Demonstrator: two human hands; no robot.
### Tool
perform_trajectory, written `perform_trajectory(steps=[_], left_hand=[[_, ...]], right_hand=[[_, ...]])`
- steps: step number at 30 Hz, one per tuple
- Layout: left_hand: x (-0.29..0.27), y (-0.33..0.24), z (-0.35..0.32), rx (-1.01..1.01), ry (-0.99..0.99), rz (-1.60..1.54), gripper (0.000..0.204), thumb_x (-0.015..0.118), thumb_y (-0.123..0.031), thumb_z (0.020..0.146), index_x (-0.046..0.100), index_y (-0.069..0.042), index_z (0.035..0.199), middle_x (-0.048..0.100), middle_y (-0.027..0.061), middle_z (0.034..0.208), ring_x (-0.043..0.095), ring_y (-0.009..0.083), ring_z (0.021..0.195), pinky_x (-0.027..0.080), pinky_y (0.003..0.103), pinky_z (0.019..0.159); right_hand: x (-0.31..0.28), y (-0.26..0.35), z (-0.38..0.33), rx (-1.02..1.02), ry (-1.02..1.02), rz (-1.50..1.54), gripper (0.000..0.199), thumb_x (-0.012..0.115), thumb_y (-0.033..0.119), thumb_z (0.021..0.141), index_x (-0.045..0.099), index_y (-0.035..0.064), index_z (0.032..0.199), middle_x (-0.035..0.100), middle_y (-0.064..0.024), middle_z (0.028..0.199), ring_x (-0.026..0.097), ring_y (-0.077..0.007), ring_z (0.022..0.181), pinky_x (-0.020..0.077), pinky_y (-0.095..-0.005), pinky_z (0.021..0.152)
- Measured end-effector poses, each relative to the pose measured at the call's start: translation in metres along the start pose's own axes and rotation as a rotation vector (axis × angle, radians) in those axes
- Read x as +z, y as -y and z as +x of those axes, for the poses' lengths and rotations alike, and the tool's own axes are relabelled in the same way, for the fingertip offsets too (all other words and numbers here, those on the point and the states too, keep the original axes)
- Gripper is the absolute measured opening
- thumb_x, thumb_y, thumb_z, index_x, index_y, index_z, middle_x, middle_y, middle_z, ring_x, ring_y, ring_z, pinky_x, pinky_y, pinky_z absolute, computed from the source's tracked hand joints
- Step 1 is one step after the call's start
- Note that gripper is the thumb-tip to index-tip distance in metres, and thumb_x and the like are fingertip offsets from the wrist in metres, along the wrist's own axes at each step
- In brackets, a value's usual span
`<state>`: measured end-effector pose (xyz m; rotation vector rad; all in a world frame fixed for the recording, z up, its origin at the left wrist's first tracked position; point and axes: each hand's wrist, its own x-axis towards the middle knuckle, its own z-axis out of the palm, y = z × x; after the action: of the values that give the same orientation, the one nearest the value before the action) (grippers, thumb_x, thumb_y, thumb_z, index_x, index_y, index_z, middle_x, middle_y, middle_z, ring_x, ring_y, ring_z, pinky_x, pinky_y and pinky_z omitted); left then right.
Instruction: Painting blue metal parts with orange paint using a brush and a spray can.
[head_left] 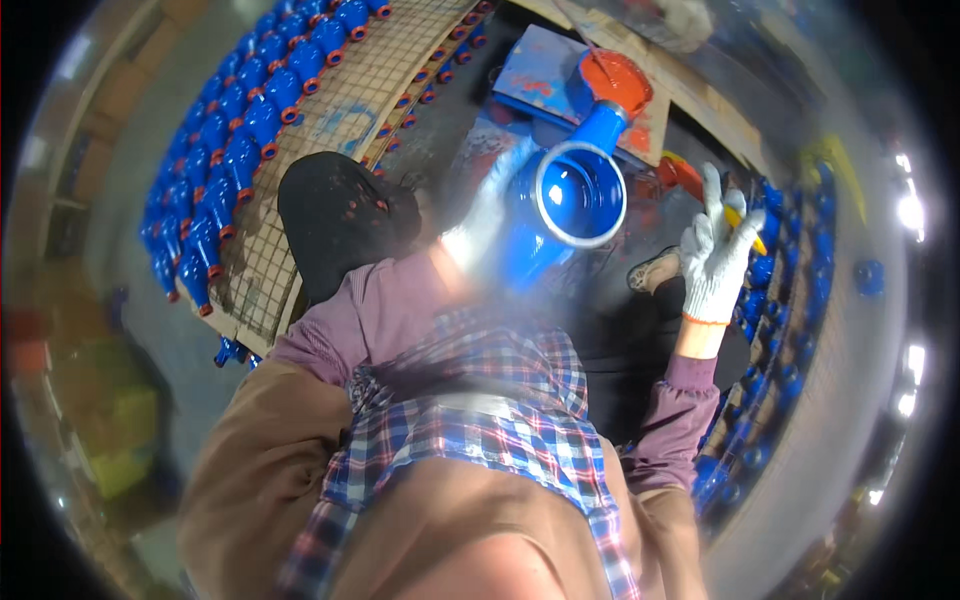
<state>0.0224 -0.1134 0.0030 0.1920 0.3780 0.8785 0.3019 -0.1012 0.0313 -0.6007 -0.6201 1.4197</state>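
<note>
My left hand (490,215), in a white glove, grips a glossy blue bottle-shaped piece (540,245) by its side. Its wide, hollow end with a pale rim tilts up toward me. The narrow neck points away and overlaps the pot of orange-red paint (614,80); whether they touch I cannot tell. A thin stick (580,25) leans in that pot. My right hand (718,265), also gloved, is off to the right with some fingers extended. It holds a paintbrush (683,176) with a red end and yellow handle, partly hidden behind the fingers.
Rows of blue bottle-shaped pieces (240,160) with red ends lie along a wire-mesh rack (275,240) at the left. More blue pieces (765,300) line the right side. A paint-smeared blue block (540,70) stands beside the pot. My knee (335,220) is near the left rack.
</note>
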Motion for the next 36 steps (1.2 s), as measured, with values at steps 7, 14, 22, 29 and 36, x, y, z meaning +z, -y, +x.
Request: perform_trajectory(steps=[7,14,22,29,36], left_hand=[[-0.017,-0.005,0.01,0.073,0.06,-0.051,0.08,0.037,-0.075,0.09,0.06,-0.004,0.12,0.069,0.0203,0.093,0.065,0.0254,0.059,0.054,0.033,0.048],[-0.036,-0.014,0.01,0.061,0.176,-0.096,0.086,0.036,-0.079,0.087,0.059,-0.004,0.123,0.068,0.0222,0.094,0.064,0.0268,0.057,0.051,0.034,0.041],[-0.058,-0.011,0.011,-0.066,0.157,-0.391,0.087,0.05,-0.075,0.083,0.052,-0.004,0.135,0.058,0.0293,0.12,0.065,0.0393,0.088,0.055,0.045,0.071],[-0.064,0.013,0.025,-0.068,0.238,-0.313,0.09,0.048,-0.076,0.082,0.051,-0.003,0.135,0.057,0.0254,0.125,0.057,0.0438,0.114,0.039,0.061,0.106],[-0.073,0.024,0.036,-0.099,0.264,-0.301,0.095,0.038,-0.082,0.082,0.045,-0.01,0.143,0.059,0.0268,0.127,0.062,0.0441,0.106,0.057,0.049,0.08]], right_hand=[[-0.047,-0.031,-0.031,0.176,-0.19,0.098,0.071,0.048,0.067,0.093,0.049,0.0125,0.138,0.067,-0.0069,0.104,0.045,-0.0095,0.052,0.0392,-0.0213,0.043],[-0.053,-0.053,-0.044,0.183,-0.364,0.049,0.07,0.044,0.067,0.095,0.052,0.0133,0.139,0.065,-0.0028,0.088,0.051,-0.0131,0.057,0.0449,-0.0248,0.052],[-0.012,-0.072,-0.057,-0.479,-0.253,-1.151,0.021,0.06,0.018,0.097,0.066,0.0023,0.11,0.067,-0.0051,0.091,0.063,-0.0145,0.073,0.0508,-0.0271,0.071],[0.004,-0.096,-0.081,-0.686,0.319,-1.86,0.039,0.07,0.007,0.077,0.07,0.0204,0.113,0.058,-0.0058,0.083,0.059,-0.0236,0.065,0.0459,-0.0339,0.057],[0.027,-0.111,-0.083,-0.602,0.424,-1.861,0.037,0.068,0.011,0.08,0.068,0.0199,0.115,0.063,-0.0054,0.092,0.063,-0.0247,0.072,0.05,-0.0349,0.062]])
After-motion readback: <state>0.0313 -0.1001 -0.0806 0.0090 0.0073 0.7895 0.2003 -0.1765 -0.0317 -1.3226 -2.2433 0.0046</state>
